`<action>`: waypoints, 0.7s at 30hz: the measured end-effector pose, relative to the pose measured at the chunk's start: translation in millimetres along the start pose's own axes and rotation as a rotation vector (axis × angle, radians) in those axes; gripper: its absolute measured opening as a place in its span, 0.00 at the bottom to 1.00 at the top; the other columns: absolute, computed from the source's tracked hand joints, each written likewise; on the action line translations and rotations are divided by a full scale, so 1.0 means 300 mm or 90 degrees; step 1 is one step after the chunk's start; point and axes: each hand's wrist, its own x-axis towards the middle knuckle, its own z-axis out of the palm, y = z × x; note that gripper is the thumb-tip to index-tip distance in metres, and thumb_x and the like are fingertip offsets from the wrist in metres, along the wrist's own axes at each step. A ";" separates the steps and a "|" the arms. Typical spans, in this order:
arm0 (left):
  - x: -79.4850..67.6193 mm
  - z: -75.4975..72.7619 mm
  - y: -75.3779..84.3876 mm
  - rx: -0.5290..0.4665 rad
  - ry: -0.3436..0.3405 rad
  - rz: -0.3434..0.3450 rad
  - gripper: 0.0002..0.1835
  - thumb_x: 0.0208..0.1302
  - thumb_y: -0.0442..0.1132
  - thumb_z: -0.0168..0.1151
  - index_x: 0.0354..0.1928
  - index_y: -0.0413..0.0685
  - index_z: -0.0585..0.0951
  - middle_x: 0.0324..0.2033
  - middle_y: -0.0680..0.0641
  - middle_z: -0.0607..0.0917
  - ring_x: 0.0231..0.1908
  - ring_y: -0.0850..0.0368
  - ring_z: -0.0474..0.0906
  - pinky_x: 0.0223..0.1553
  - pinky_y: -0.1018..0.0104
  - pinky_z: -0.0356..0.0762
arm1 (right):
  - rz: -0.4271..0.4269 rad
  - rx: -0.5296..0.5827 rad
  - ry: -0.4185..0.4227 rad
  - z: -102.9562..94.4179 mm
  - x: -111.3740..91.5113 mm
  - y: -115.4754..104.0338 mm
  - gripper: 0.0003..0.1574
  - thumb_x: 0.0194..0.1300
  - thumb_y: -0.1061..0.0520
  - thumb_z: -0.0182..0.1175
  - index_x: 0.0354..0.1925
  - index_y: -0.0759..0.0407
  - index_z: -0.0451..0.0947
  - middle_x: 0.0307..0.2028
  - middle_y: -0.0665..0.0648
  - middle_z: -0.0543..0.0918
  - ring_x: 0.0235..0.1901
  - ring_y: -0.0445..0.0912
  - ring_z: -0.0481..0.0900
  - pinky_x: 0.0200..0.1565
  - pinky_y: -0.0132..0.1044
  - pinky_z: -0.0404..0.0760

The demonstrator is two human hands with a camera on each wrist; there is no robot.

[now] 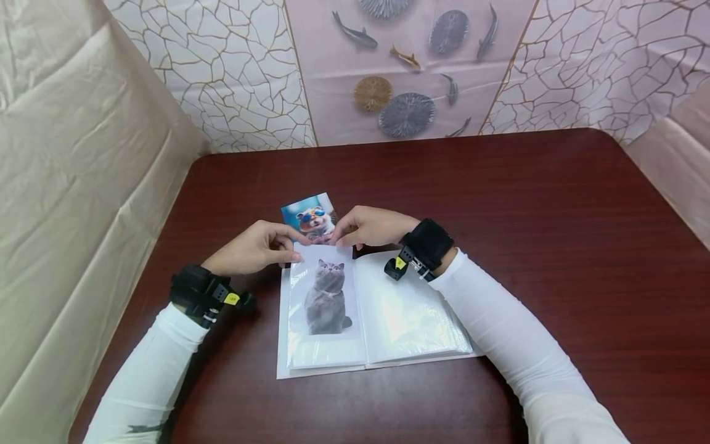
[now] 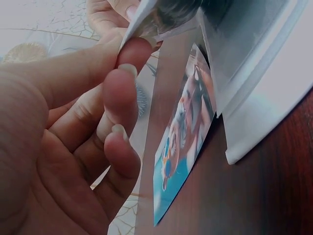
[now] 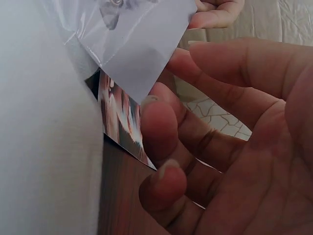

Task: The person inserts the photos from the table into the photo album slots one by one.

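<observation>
A photo album (image 1: pixel 410 308) lies spread on the table, with clear plastic pockets. In its left pocket sits a photo of a grey cat (image 1: pixel 327 302), its top edge sticking out past the plastic. My left hand (image 1: pixel 255 246) pinches the upper left of the cat photo between thumb and forefinger, seen close up in the left wrist view. At the photo's upper right, my right hand (image 1: pixel 379 225) has loosely bent fingers (image 3: pixel 159 122) right at the edge, thumb apart from it. Just beyond the album, a photo of a hamster in sunglasses (image 1: pixel 310 216) lies partly covered.
The dark reddish-brown table (image 1: pixel 527 216) reaches well past the album on each side. A patterned cloth (image 1: pixel 410 68) hangs behind its far edge, and a beige cloth (image 1: pixel 72 185) drapes along the left.
</observation>
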 end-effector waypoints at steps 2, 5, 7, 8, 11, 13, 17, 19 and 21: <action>0.000 0.000 0.002 -0.002 -0.001 -0.005 0.21 0.57 0.47 0.67 0.52 0.50 0.82 0.22 0.47 0.81 0.25 0.44 0.73 0.22 0.67 0.68 | 0.002 -0.004 -0.002 0.001 -0.001 -0.003 0.13 0.67 0.58 0.58 0.47 0.56 0.84 0.35 0.55 0.82 0.27 0.50 0.73 0.30 0.35 0.71; -0.001 0.001 0.003 -0.003 -0.001 -0.013 0.20 0.57 0.47 0.67 0.52 0.50 0.83 0.24 0.47 0.81 0.26 0.44 0.73 0.22 0.68 0.68 | 0.001 -0.010 -0.005 0.002 -0.001 -0.003 0.13 0.67 0.57 0.58 0.47 0.56 0.84 0.35 0.55 0.82 0.26 0.51 0.72 0.29 0.34 0.70; -0.001 0.002 0.005 -0.004 0.000 -0.014 0.19 0.57 0.47 0.67 0.51 0.49 0.83 0.25 0.47 0.82 0.26 0.45 0.74 0.22 0.67 0.69 | 0.002 -0.010 -0.008 0.004 -0.001 -0.002 0.13 0.67 0.56 0.57 0.47 0.56 0.84 0.35 0.56 0.82 0.26 0.51 0.72 0.28 0.34 0.69; -0.001 0.002 0.005 -0.005 0.000 -0.015 0.19 0.57 0.47 0.67 0.50 0.50 0.83 0.26 0.47 0.82 0.26 0.45 0.74 0.23 0.66 0.70 | 0.002 -0.009 -0.009 0.004 -0.001 -0.001 0.13 0.67 0.56 0.57 0.47 0.56 0.84 0.35 0.56 0.81 0.26 0.52 0.72 0.28 0.34 0.69; -0.001 0.003 0.005 -0.007 0.000 -0.014 0.17 0.57 0.47 0.67 0.48 0.50 0.84 0.29 0.49 0.85 0.27 0.49 0.75 0.26 0.63 0.75 | 0.004 -0.006 -0.010 0.005 -0.001 0.001 0.13 0.68 0.54 0.57 0.46 0.54 0.84 0.31 0.57 0.79 0.26 0.54 0.73 0.28 0.35 0.67; 0.001 0.004 0.002 -0.013 -0.001 -0.013 0.16 0.57 0.46 0.67 0.47 0.50 0.84 0.33 0.49 0.86 0.27 0.51 0.77 0.30 0.60 0.78 | 0.003 -0.004 -0.011 0.004 -0.002 0.001 0.13 0.68 0.54 0.57 0.46 0.55 0.84 0.30 0.58 0.78 0.26 0.55 0.73 0.27 0.35 0.66; 0.000 0.006 0.001 -0.016 -0.003 -0.003 0.14 0.58 0.45 0.67 0.45 0.49 0.85 0.38 0.50 0.87 0.29 0.54 0.78 0.34 0.57 0.81 | -0.004 -0.009 -0.015 0.003 -0.006 -0.002 0.15 0.70 0.53 0.55 0.47 0.57 0.83 0.31 0.59 0.81 0.26 0.55 0.74 0.27 0.35 0.67; 0.000 0.006 0.002 -0.012 -0.003 0.005 0.14 0.58 0.45 0.67 0.44 0.49 0.85 0.39 0.50 0.87 0.30 0.54 0.79 0.35 0.58 0.81 | -0.011 -0.014 -0.021 0.001 -0.007 -0.004 0.16 0.70 0.53 0.54 0.47 0.58 0.83 0.32 0.59 0.83 0.26 0.56 0.75 0.28 0.36 0.69; -0.001 0.006 0.004 -0.008 -0.005 0.016 0.13 0.58 0.45 0.66 0.44 0.50 0.86 0.39 0.51 0.87 0.31 0.55 0.79 0.34 0.59 0.81 | -0.021 -0.016 -0.026 -0.001 -0.008 -0.004 0.16 0.71 0.53 0.53 0.47 0.59 0.83 0.33 0.58 0.85 0.25 0.57 0.76 0.30 0.38 0.72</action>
